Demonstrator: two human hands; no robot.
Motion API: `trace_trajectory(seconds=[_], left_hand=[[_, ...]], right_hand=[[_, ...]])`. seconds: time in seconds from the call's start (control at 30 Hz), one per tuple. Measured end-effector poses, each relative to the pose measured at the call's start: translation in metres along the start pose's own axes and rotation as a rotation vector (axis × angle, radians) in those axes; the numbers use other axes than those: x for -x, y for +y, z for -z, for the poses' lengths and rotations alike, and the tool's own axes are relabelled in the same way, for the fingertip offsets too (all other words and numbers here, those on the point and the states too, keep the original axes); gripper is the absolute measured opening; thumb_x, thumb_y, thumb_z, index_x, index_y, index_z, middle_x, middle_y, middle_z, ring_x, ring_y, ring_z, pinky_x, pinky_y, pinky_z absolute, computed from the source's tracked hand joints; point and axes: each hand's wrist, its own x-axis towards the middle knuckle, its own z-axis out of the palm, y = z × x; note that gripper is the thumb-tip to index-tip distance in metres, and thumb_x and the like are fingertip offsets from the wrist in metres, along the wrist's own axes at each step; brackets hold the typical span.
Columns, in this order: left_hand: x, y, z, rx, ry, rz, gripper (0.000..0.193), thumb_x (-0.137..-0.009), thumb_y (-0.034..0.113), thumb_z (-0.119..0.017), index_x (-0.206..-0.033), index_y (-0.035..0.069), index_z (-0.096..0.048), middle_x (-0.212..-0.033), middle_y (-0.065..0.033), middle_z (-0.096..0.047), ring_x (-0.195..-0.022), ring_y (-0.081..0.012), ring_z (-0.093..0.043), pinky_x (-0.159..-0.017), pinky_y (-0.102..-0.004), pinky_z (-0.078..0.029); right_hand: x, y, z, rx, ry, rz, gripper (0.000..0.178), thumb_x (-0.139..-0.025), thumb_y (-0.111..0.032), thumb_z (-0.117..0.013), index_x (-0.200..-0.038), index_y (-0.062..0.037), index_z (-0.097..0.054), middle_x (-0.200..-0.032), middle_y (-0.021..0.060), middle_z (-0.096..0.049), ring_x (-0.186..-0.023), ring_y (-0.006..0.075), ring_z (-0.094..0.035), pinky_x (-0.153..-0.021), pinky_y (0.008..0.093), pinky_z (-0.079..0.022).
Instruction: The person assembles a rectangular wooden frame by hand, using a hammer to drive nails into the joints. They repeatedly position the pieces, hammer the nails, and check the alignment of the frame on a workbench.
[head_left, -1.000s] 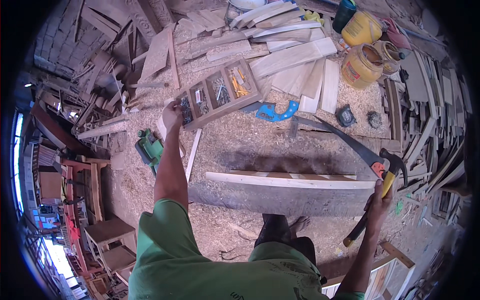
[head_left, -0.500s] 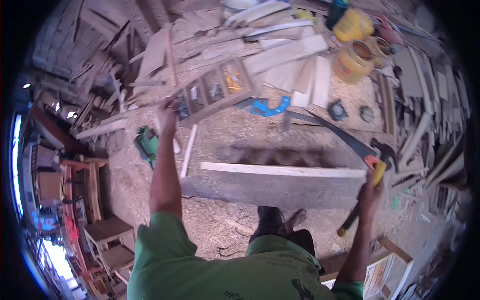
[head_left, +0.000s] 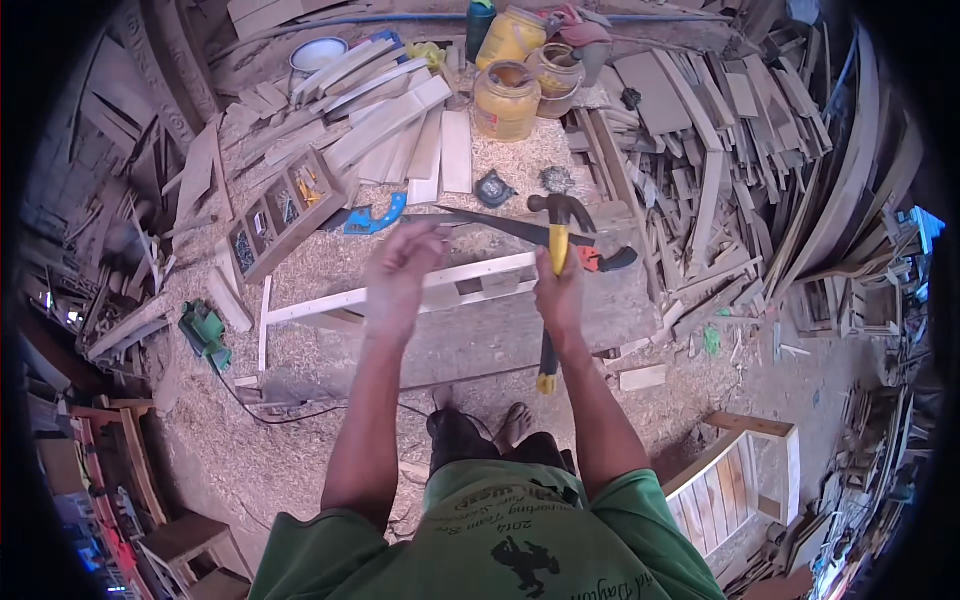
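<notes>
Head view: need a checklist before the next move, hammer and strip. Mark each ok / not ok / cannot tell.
1. Claw hammer gripped: ok, right hand is closed around its handle, head up.
2. Left hand holding a nail: cannot tell, motion blur hides the fingers.
3. Light wooden strip fully visible: not ok, the left arm covers part of it.
4. Orange-handled handsaw well away from the hands: not ok, its handle lies close by the right hand in this view.
5. Compartment box open on top: ok.
6. Floor free of cords: not ok, a dark cord runs across the shavings.
</notes>
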Motion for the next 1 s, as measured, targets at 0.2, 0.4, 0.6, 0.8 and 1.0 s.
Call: trace_trajectory(seconds=[0.2, 0.4, 0.6, 0.8, 1.0], left_hand=[[0.018, -0.018, -0.039, -0.336, 0.019, -0.045, 0.020, -0.101, 0.010, -0.079, -0.118, 0.000, -0.081, -0.103, -0.0063, -0.080, -0.092, -0.0116, -0.071, -0.086, -0.0295, -0.057], [0.016, -0.075, -0.062, -0.315, 0.047, -0.064, 0.014, -0.103, 0.010, -0.078, -0.113, 0.001, -0.081, -0.102, -0.0060, -0.082, -0.095, -0.0137, -0.074, -0.088, -0.0300, -0.056], [0.017, -0.089, -0.073, -0.677, -0.005, -0.231, 0.016, -0.107, 0.021, -0.071, -0.110, 0.009, -0.082, -0.105, -0.0033, -0.084, -0.100, -0.0182, -0.076, -0.107, -0.0406, -0.046], [0.022, -0.091, -0.075, -0.721, 0.016, -0.207, 0.019, -0.108, 0.028, -0.067, -0.110, 0.019, -0.083, -0.098, 0.0006, -0.081, -0.104, -0.0199, -0.071, -0.121, -0.0482, -0.025], [0.017, -0.094, -0.075, -0.811, 0.016, -0.205, 0.019, -0.107, 0.030, -0.069, -0.111, 0.021, -0.085, -0.100, 0.0013, -0.082, -0.103, -0.0196, -0.069, -0.118, -0.0464, -0.028]], right_hand=[[-0.013, 0.033, -0.003, 0.069, 0.047, 0.124, 0.029, -0.111, -0.029, -0.069, -0.101, -0.0032, -0.060, -0.070, 0.0014, -0.054, -0.056, 0.0112, -0.050, -0.052, 0.0364, -0.040], [-0.011, 0.037, -0.004, 0.204, 0.065, 0.187, 0.031, -0.109, -0.032, -0.070, -0.111, -0.0021, -0.062, -0.083, 0.0204, -0.068, -0.078, 0.0407, -0.067, -0.067, 0.0533, -0.051], [-0.019, 0.039, 0.006, 0.189, -0.011, 0.112, 0.033, -0.108, -0.032, -0.070, -0.121, -0.0028, -0.064, -0.092, 0.0278, -0.075, -0.089, 0.0529, -0.073, -0.073, 0.0600, -0.055], [0.018, -0.001, 0.035, 0.173, -0.054, 0.244, 0.045, -0.110, -0.021, -0.066, -0.148, 0.0010, -0.054, -0.100, 0.0226, -0.069, -0.083, 0.0327, -0.070, -0.077, 0.0451, -0.056], [0.055, -0.049, 0.073, 0.303, -0.086, 0.331, 0.061, -0.111, -0.016, -0.062, -0.168, -0.0039, -0.043, -0.118, 0.0314, -0.070, -0.100, 0.0440, -0.072, -0.090, 0.0498, -0.056]])
